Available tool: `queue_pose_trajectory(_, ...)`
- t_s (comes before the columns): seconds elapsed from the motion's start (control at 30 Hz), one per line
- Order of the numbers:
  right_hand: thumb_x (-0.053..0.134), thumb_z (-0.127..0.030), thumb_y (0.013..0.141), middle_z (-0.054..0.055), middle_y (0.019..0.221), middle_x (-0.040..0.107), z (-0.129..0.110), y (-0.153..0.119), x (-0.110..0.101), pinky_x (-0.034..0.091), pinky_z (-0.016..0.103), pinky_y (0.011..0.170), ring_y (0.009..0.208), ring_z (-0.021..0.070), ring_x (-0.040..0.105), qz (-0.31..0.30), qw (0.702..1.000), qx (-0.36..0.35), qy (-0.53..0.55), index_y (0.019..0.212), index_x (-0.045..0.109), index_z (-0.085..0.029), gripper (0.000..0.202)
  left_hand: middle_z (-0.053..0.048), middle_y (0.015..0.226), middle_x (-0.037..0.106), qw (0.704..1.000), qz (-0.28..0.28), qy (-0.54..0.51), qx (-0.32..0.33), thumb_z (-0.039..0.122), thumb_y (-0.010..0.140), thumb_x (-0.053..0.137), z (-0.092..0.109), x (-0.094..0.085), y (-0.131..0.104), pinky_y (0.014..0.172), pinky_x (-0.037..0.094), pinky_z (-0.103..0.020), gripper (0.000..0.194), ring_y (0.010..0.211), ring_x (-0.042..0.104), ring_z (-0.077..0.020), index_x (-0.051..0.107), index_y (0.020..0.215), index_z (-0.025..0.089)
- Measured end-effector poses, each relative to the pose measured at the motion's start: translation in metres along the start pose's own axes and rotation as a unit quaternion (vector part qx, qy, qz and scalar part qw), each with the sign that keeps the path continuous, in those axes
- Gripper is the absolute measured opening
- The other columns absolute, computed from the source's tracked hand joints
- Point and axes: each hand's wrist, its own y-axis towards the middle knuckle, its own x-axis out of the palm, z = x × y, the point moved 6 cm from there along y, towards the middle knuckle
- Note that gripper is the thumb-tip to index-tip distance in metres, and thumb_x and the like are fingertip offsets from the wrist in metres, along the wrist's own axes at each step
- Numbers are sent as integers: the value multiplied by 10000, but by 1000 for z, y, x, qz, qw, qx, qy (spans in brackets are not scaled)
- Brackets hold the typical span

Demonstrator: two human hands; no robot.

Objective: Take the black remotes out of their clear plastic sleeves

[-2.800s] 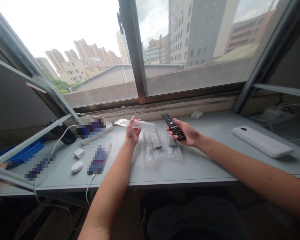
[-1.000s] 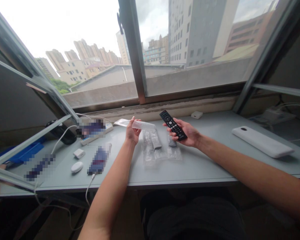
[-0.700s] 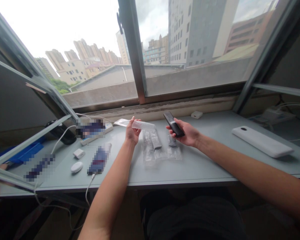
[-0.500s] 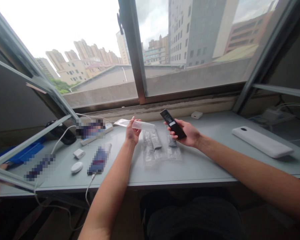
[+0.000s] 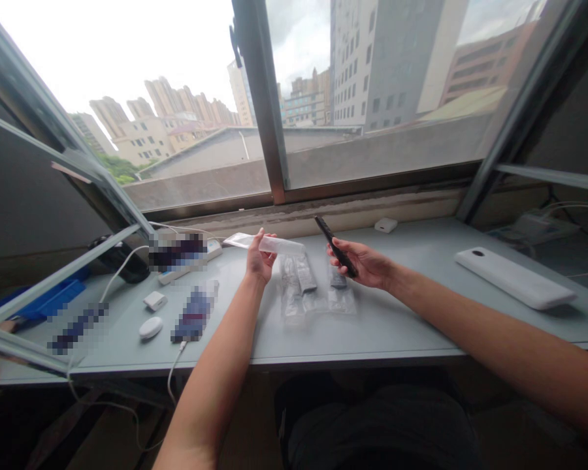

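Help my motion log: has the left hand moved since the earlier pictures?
No: the left hand keeps its place, below and left of the window post's foot.

Daylight enters through a wide metal-framed window (image 5: 269, 104) above the pale counter (image 5: 402, 333); dark grey walls and metal shelf frames (image 5: 63, 156) flank both sides.

Grey table (image 5: 402, 326) with bagged items (image 5: 296, 284)
Bags lie between left hand (image 5: 261, 262) and right hand (image 5: 367, 262); white oblong device (image 5: 514, 277) lies right of both.
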Motion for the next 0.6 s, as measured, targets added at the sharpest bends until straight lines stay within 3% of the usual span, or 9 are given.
queue_pose_trajectory(0.23,439,-369,1177,138,983,734,4,-1,9,613,243,550,708,173,663,-13,998,32,56,1158,683,-127,345,-43,947,781,1000,4,-2,2,391,906,820,1,1,-2,519,452,-172,252,676,681,-91,709,968,173)
queue_pose_trajectory(0.47,433,-365,1191,136,1047,799,1,2,4,672,286,684,759,176,728,-16,1000,-7,25,1181,706,-132,359,-40,951,776,1000,-3,0,3,412,869,861,0,1,0,530,457,-178,309,674,677,-89,720,1011,177)
queue_pose_trajectory(0.6,490,-348,1186,105,1136,826,0,2,4,643,266,658,758,152,725,-26,999,-36,-21,1163,762,-159,332,-40,955,774,1000,-3,-2,4,400,877,852,0,0,0,528,447,-181,291,675,673,-89,717,1003,175)
